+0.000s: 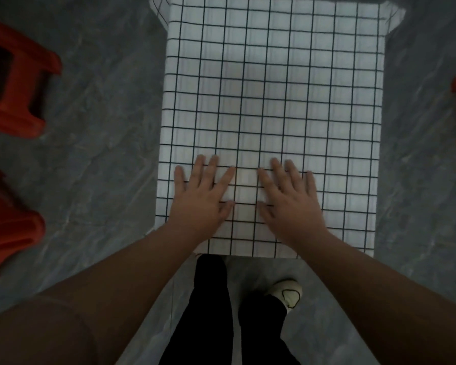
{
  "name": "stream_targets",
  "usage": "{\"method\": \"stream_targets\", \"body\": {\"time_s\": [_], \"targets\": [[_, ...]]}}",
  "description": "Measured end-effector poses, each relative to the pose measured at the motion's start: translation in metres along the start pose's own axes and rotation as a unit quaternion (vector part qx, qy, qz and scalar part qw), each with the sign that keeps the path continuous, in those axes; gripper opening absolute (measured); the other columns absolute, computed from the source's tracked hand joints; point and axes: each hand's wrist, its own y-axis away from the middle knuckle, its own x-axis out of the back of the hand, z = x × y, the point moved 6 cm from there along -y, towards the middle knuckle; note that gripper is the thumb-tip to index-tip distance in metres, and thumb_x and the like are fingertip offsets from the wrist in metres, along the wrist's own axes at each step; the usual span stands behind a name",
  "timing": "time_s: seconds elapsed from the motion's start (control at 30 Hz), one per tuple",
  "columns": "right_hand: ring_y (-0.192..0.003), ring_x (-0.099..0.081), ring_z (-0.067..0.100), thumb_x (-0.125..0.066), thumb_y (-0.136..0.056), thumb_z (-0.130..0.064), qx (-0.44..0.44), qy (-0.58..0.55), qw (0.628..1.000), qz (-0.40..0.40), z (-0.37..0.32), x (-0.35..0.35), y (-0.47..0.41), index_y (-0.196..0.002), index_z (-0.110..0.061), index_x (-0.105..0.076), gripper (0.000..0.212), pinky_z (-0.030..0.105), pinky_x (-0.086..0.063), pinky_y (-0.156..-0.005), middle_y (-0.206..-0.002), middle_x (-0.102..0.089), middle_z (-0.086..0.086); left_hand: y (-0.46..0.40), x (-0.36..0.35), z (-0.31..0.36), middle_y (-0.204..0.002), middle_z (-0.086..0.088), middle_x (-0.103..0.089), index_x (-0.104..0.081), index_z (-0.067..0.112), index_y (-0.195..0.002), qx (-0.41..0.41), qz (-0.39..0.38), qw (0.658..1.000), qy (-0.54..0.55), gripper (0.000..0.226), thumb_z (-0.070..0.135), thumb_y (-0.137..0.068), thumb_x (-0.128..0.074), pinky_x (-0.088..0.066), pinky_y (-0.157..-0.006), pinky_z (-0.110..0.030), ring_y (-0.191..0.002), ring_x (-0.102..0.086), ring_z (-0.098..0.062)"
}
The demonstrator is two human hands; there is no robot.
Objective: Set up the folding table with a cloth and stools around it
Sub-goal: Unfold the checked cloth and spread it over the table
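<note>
From the head camera, the checked cloth (274, 88) is lying spread over the table, covering its top; the left hand (203, 196) and right hand (290, 198) are pressing flat, fingers splayed, side by side near its near edge; red stools (13, 83) are standing well off its left edge.

No readable text, label, brand, number or sign found anywhere in view. Cloth (274, 101) printed only with plain dark grid lines on white, no lettering. Red stools (13, 83) unmarked on visible faces. Shoe (287, 292) marked only with dark outline, no logo legible. Floor (103, 127) marbled grey, no signs.
</note>
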Motion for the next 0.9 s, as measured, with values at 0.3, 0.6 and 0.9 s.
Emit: {"method": "stream_targets", "body": {"time_s": [0.3,0.6,0.9], "targets": [[-0.154,-0.001,0.025,-0.040,-0.101,-0.045,-0.146,-0.057,0.986,-0.052,0.067,0.031,0.017,-0.159,-0.032,-0.010,0.067,0.055,-0.019,-0.121,-0.168,-0.008,0.004,-0.006,0.028,-0.052,-0.166,-0.010,0.013,0.010,0.032,-0.157,-0.005,-0.090,0.996,0.018,0.069,0.050,-0.100,-0.025,-0.003,-0.122,-0.053,-0.152,0.015,-0.032],[-0.153,-0.011,0.026,-0.048,-0.098,-0.044,-0.039,-0.079,0.996,0.013,0.027,0.081,-0.105,-0.157,-0.031,-0.018,0.067,0.051,-0.018,-0.122,-0.166,-0.017,0.003,-0.116,0.087,-0.012,-0.167,-0.007,-0.006,-0.011,0.029,-0.157,-0.054,-0.036,0.996,0.055,0.065,0.042,-0.101,-0.041,-0.012,-0.121,-0.054,-0.153,0.000,-0.030],[-0.153,-0.013,0.026,-0.046,-0.099,-0.043,-0.017,-0.024,0.999,-0.014,0.074,0.077,-0.144,-0.156,-0.032,-0.020,0.063,0.052,-0.014,-0.121,-0.166,-0.018,0.003,-0.166,0.085,-0.052,-0.167,-0.005,-0.009,-0.019,0.036,-0.155,-0.034,-0.035,0.998,0.047,0.062,0.041,-0.099,-0.046,-0.013,-0.121,-0.055,-0.153,-0.003,-0.030]]}}
